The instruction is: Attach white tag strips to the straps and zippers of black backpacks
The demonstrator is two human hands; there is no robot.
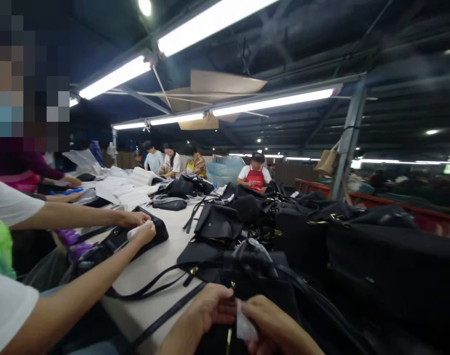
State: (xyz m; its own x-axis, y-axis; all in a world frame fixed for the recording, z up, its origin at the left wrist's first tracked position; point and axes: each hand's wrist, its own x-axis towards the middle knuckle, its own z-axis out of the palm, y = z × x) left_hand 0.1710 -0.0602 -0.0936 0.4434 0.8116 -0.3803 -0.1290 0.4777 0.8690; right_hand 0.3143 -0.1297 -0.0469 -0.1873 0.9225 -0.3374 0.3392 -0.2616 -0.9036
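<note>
Gently now, your left hand (201,309) and right hand (279,328) close on a light, flimsy white tag (245,321), just over a soft black handbag (264,291) on the surface (147,308); take it by its edges.

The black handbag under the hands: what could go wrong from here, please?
The white paper tag pinched between the left hand and right hand could crease or tear if pulled hard. The black strap of the black handbag lies loose across the white table, so it might catch a hand. The crowded black bags beside it could slide against this one and tangle straps.
</note>
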